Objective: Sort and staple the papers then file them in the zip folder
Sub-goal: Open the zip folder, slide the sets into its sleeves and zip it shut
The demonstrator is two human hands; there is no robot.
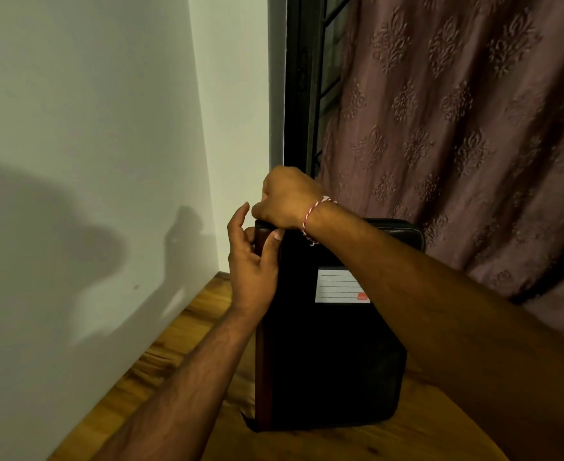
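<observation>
- Black leather-look zip folder point(327, 354) with a reddish-brown spine strip is standing upright on its short edge. Long axis runs straight up, front face toward the camera, and both hands are bunched at its top-left corner.
- left hand point(250, 261): comes up along the spine side, thumb pressed on the front face, fingers wrapped round the spine edge. Looks like the steadying hand to me.
- right hand point(287, 201): the forearm crosses the folder's front from the right, and the fingers are curled into a fist on the very top corner, just above the left hand. Can't tell what's inside that fist; the zip pull is hidden if it's there at all. Red-and-white thread bracelet point(310, 216) on that wrist.
- The bit that matters: the top edge runs off to the right, away from both hands. The right hand is on top, so my guess is it does any pulling that way while the left pins the corner.
- No papers or stapler in shot, so can't say whether it's being opened or closed up.
- White lined label point(339, 286) on the front face, partly behind the right forearm.
- Folder's bottom edge rests on a varnished wooden tabletop point(187, 331), between a plain pale wall point(74, 111) on the left and a dusty-pink embossed curtain point(457, 111) behind.
</observation>
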